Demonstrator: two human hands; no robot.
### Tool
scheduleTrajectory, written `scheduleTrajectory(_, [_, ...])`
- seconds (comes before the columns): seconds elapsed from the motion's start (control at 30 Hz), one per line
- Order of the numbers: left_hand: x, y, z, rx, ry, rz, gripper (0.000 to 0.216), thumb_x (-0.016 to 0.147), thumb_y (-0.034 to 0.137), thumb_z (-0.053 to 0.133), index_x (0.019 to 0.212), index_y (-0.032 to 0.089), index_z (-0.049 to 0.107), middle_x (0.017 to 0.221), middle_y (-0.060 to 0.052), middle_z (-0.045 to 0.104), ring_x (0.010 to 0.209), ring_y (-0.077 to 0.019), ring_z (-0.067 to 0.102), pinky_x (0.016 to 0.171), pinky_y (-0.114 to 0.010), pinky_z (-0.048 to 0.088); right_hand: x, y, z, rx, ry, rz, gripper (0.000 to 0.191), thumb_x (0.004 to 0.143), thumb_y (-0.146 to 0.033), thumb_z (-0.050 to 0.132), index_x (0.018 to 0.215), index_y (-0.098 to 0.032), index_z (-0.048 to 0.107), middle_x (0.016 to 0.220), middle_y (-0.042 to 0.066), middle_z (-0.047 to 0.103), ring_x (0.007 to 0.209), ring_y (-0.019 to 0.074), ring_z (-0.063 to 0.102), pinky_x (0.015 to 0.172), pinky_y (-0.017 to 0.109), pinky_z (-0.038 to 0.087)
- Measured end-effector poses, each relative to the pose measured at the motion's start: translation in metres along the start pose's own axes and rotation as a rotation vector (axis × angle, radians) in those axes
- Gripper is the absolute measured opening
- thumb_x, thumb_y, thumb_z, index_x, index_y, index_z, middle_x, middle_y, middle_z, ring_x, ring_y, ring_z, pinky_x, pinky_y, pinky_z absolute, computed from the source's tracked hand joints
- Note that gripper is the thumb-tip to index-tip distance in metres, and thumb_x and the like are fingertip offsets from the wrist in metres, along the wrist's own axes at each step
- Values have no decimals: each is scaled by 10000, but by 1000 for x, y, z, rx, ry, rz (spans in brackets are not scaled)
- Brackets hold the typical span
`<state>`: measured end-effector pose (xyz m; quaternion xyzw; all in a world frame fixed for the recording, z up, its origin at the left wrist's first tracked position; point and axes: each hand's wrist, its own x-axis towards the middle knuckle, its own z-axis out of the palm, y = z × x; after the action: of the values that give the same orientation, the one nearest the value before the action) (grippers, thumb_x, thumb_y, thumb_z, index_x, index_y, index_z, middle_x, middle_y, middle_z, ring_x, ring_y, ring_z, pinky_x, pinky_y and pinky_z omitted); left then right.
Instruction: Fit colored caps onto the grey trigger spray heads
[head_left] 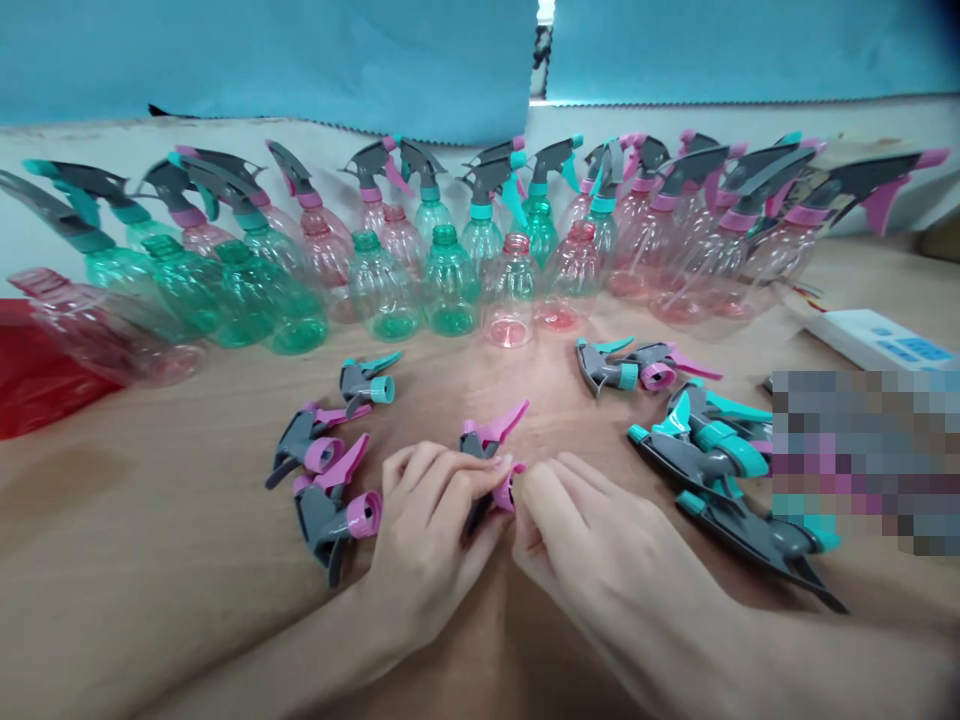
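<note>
My left hand is closed around a grey spray trigger head with a pink lever and pink collar. The collar faces right. At its mouth, my right hand is closed in a pinch; its fingers hide whatever is between them. To the left of my hands lie two pink-collared trigger heads and one with a turquoise collar. On the right lies a loose group of turquoise trigger heads. Behind them are another turquoise trigger head and a pink one.
Open-necked green bottles and pink bottles stand across the table, before a row of bottles with spray heads. A red bag lies far left, a white box at right. One blurred patch hides the right side.
</note>
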<state>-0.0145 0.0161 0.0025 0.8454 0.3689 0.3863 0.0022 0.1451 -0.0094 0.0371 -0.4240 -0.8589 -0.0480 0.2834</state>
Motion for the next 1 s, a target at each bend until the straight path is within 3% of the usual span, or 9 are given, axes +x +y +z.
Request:
scheduleTrajectory(0.17, [-1,1,0,-8,6,-20,12,867,197,551,877,191,553,808,-15,658,765,-192,564,705,-359,345,4,8,-5,40,20,5,248,740,19,372,709,-225,341,597,-11,472,503,133,445,444,258,332])
scheduleTrajectory(0.33, [-3,-3,-1,-74,-15,-134,133,844,206,616,966,209,563,860,-17,654,802,-201,561,717,-362,371,19,26,-25,145,22,315,283,681,-48,495,675,-242,289,588,-38,460,434,92,380,396,227,270])
scheduleTrajectory(0.47, [-3,-5,-1,-212,-21,-237,205,853,266,626,1047,233,566,903,-21,647,827,-196,577,730,-351,431,25,33,-33,629,-229,411,230,750,-119,557,717,-232,359,805,-12,567,583,85,571,473,180,435])
scheduleTrajectory(0.53, [-2,-4,-1,-269,-17,-252,231,847,275,640,1065,231,576,907,-21,643,827,-186,588,726,-333,452,26,37,-30,751,-317,417,187,780,-142,569,757,-231,407,802,-22,571,646,89,594,532,182,473])
scheduleTrajectory(0.77, [-3,-4,-2,-317,-54,-197,288,830,173,658,1108,213,594,926,-41,659,846,-184,578,723,-316,481,28,46,-25,649,-326,363,137,771,-99,585,774,-211,507,667,-60,577,539,55,551,451,150,398])
scheduleTrajectory(1.0, [-2,-4,-3,-344,-67,-217,279,833,179,653,1104,221,601,936,-47,656,850,-192,578,729,-334,490,26,46,-34,501,-232,247,155,752,-76,576,732,-214,508,643,-74,573,539,59,516,457,164,361])
